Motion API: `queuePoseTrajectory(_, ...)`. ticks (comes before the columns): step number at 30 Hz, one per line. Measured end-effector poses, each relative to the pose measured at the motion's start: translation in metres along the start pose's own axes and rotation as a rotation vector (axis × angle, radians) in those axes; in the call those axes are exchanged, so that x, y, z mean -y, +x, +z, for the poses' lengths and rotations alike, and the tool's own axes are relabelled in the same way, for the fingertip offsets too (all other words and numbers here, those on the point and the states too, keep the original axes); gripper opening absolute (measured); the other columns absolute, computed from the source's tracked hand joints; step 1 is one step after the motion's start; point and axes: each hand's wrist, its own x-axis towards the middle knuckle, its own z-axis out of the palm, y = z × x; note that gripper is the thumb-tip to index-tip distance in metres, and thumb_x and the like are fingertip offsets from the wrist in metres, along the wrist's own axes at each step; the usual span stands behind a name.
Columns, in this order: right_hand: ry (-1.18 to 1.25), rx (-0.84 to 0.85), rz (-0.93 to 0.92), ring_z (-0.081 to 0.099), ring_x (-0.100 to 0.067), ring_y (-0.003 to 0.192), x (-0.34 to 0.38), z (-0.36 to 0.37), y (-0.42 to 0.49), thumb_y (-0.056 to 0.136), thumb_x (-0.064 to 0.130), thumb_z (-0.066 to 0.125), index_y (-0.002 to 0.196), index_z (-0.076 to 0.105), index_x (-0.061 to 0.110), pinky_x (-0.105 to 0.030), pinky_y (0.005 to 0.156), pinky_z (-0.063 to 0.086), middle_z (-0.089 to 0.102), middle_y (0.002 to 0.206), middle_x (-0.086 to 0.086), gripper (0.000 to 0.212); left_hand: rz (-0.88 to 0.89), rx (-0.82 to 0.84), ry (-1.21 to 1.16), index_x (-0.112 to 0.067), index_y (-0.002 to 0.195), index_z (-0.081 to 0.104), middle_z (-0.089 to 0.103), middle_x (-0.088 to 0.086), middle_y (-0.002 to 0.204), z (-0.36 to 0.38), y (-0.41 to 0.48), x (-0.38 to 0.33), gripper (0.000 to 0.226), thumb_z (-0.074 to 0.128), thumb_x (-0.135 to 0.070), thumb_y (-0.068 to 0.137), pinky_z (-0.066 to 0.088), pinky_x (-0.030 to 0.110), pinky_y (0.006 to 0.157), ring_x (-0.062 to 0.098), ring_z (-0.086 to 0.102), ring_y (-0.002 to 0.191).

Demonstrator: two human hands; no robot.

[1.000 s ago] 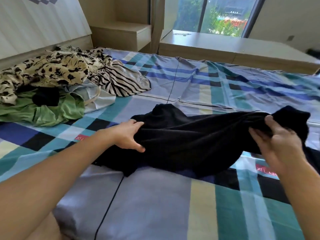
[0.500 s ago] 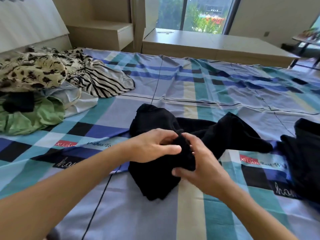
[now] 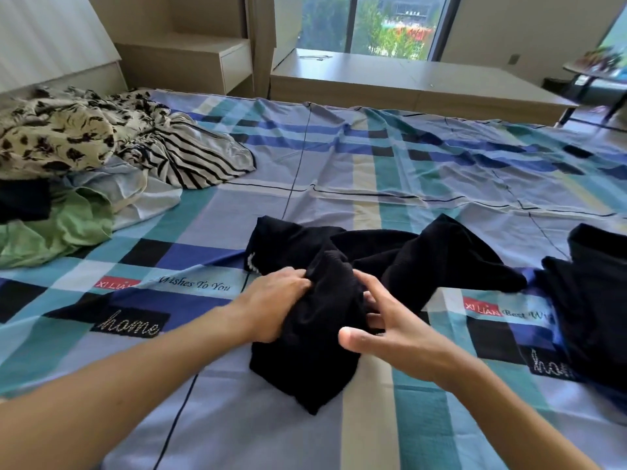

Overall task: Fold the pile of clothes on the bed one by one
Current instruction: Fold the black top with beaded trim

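- Near the centre of the bed (image 3: 339, 171), a crumpled black garment (image 3: 305, 368) lies on the checked sheet.
- At its left side, the left hand (image 3: 271, 303) grips a fold, fingers curled into the cloth.
- At its right side, the right hand (image 3: 390, 327) rests against it, fingers spread, thumb free.
- Far left: pile of clothes (image 3: 68, 147), unfolded.
- Right edge: second black item (image 3: 597, 300), just beside the first.

The left hand (image 3: 271, 305) grips a bunched black garment (image 3: 305, 364) on the bed (image 3: 339, 157); the right hand (image 3: 393, 329), splayed, touches it from the opposite side.
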Motion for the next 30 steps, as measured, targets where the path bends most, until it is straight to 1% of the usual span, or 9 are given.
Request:
queuePoseTrajectory(3,0.039,-0.163,-0.036,0.066,-0.005,0.111,0.008,-0.005,0.000,0.066,0.025,0.088,0.138,0.046,0.035,-0.025,0.093,0.052,0.070,0.117,0.011,0.083,-0.115,-0.232,-0.199,-0.032,0.068,0.044,0.064,-0.006,0.080,-0.004,0.005,-0.028,0.020,0.049,-0.051,0.071,0.040,0.033,0.061,0.022,0.064,0.079)
queuePoseTrajectory(6,0.110,-0.306,-0.071,0.071,-0.016,0.093,0.015,-0.023,-0.003,0.073,-0.014,0.072,0.126,0.057,0.023,-0.027,0.078,0.056,0.074,0.104,-0.003,0.066,-0.034,-0.258,-0.464,-0.032,0.071,0.054,0.057,-0.013,0.067,-0.036,0.006,-0.031,0.035,0.062,-0.066,0.070,0.039,0.025,0.058,0.004,0.054,0.063)
queuePoseTrajectory(11,0.507,-0.564,0.057,0.069,-0.018,0.072,0.020,-0.094,-0.013,0.075,0.010,0.064,0.120,0.063,0.018,-0.032,0.066,0.058,0.071,0.087,-0.010,0.045,-0.047,-0.182,-0.427,-0.032,0.108,0.056,0.068,-0.011,0.087,-0.081,-0.002,0.022,0.048,0.083,-0.019,0.070,0.046,0.017,0.067,0.002,0.064,0.077)
queuePoseTrajectory(14,0.170,-0.731,0.264,0.070,-0.008,0.070,0.007,-0.114,-0.011,0.085,0.022,0.073,0.128,0.057,0.019,-0.020,0.060,0.055,0.073,0.092,-0.002,0.046,-0.221,-0.309,-0.491,-0.025,0.086,0.064,0.065,-0.011,0.067,-0.080,-0.002,0.036,0.028,0.064,0.003,0.080,0.042,0.019,0.058,0.001,0.057,0.058)
queuePoseTrajectory(17,-0.144,-0.872,0.138,0.064,-0.017,0.107,0.001,-0.089,-0.009,0.083,0.029,0.079,0.130,0.050,0.025,-0.038,0.096,0.052,0.065,0.119,-0.001,0.054,-0.327,-0.289,-0.898,-0.017,0.075,0.068,0.062,-0.007,0.061,-0.075,-0.003,0.028,0.025,0.057,-0.004,0.094,0.041,0.015,0.046,0.005,0.056,0.054)
queuePoseTrajectory(20,-0.241,-0.554,-0.189,0.060,-0.004,0.114,0.016,-0.044,-0.009,0.073,0.050,0.081,0.130,0.051,0.033,-0.025,0.099,0.047,0.062,0.122,0.014,0.066,-0.336,-0.243,-1.249,-0.016,0.081,0.078,0.077,0.007,0.083,-0.075,0.001,0.007,0.018,0.063,-0.019,0.091,0.056,0.023,0.056,0.019,0.074,0.071)
queuePoseTrajectory(23,-0.569,-0.259,-0.211,0.045,0.004,0.123,0.014,0.003,-0.003,0.063,0.072,0.074,0.142,0.037,0.040,-0.024,0.103,0.038,0.046,0.135,0.025,0.094,-0.359,-0.159,-1.372,-0.020,0.075,0.079,0.077,0.009,0.080,-0.071,0.005,-0.016,0.014,0.069,-0.028,0.081,0.055,0.025,0.053,0.020,0.074,0.068)
queuePoseTrajectory(26,-0.724,-0.429,-0.177,0.052,-0.009,0.117,0.002,0.019,0.005,0.073,0.056,0.073,0.139,0.040,0.033,-0.032,0.095,0.046,0.051,0.128,0.015,0.078,-0.308,-0.006,-1.357,-0.025,0.076,0.079,0.075,0.005,0.078,-0.065,0.003,-0.026,0.017,0.071,-0.014,0.087,0.057,0.023,0.056,0.014,0.073,0.068)
queuePoseTrajectory(30,-0.812,-0.696,-0.214,0.066,-0.026,0.094,-0.004,0.001,0.011,0.081,0.026,0.065,0.121,0.050,0.030,-0.036,0.070,0.046,0.067,0.107,0.007,0.043,-0.208,0.116,-1.572,-0.010,0.105,0.072,0.074,0.015,0.101,-0.073,-0.006,-0.012,0.031,0.077,-0.006,0.075,0.060,0.027,0.066,0.022,0.075,0.083)
